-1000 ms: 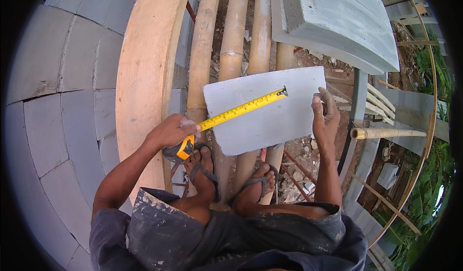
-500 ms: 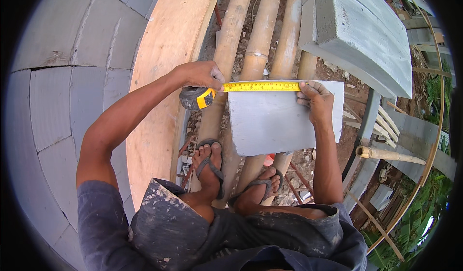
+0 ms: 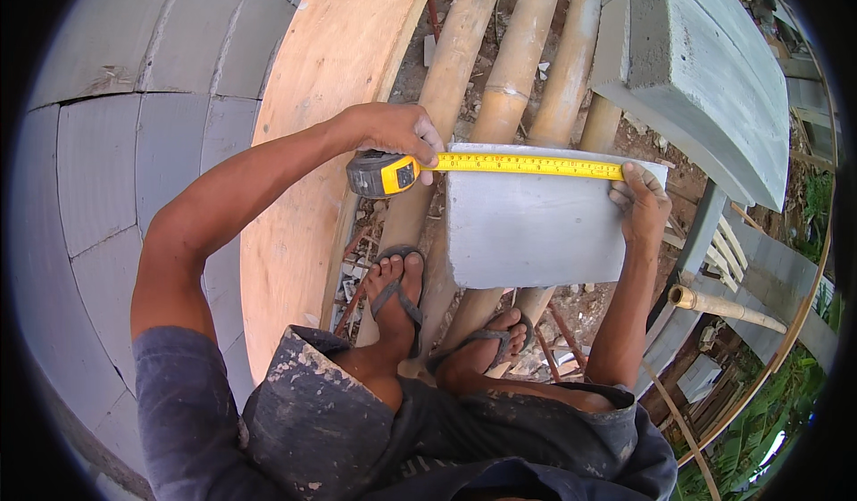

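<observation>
A grey lightweight block [image 3: 536,233] lies across the bamboo poles in front of me. Along its far edge stretches the yellow blade of a tape measure [image 3: 382,174], whose black and yellow case sits just off the block's left end. My left hand [image 3: 406,135] is closed on the tape measure, fingers at the mouth of the case where the blade comes out. At the blade's free end, near the block's far right corner, my right hand [image 3: 643,199] pinches the tape between thumb and fingers.
On the left stands a grey block wall [image 3: 98,171] with a long wooden plank [image 3: 321,99] beside it. Bamboo poles [image 3: 509,82] run under my sandalled feet, rubble showing between them. More grey blocks [image 3: 705,82] are stacked at the far right; a bamboo pole end [image 3: 683,297] juts below.
My right hand has moved right along the block, drawing out more yellow blade. The left hand stays at the block's left end with the case. The whole view has shifted slightly.
</observation>
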Action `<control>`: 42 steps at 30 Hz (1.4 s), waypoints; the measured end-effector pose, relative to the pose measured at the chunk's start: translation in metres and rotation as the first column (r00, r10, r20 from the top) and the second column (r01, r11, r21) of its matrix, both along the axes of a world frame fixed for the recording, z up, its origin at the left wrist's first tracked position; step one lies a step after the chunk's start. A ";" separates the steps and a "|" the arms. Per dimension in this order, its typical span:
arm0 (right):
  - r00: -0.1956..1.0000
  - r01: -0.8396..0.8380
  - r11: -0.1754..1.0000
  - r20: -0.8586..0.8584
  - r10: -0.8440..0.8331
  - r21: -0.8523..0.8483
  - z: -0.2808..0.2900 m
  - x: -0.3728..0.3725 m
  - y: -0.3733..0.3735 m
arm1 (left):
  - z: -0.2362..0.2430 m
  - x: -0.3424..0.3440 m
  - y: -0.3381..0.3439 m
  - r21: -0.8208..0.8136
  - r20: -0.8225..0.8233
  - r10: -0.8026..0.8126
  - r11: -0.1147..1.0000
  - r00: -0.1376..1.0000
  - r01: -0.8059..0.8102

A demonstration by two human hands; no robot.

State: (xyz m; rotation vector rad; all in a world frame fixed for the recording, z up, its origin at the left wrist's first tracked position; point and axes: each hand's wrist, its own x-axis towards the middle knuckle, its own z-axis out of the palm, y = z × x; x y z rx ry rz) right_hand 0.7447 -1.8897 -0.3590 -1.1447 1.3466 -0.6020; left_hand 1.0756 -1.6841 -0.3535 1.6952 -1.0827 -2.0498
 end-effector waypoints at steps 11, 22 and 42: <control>0.991 -0.115 0.992 -0.072 0.112 -0.042 0.007 0.003 0.006 | 0.003 -0.005 0.003 -0.009 0.086 -0.025 1.000 0.996 0.026; 0.985 -0.129 0.990 -0.125 0.121 -0.063 0.006 0.004 0.005 | 0.003 -0.004 0.000 -0.107 0.120 -0.072 0.991 0.990 0.085; 0.993 -0.070 0.993 -0.100 0.061 -0.092 0.003 0.004 0.009 | -0.004 -0.002 0.002 -0.086 0.034 -0.036 0.996 0.999 0.038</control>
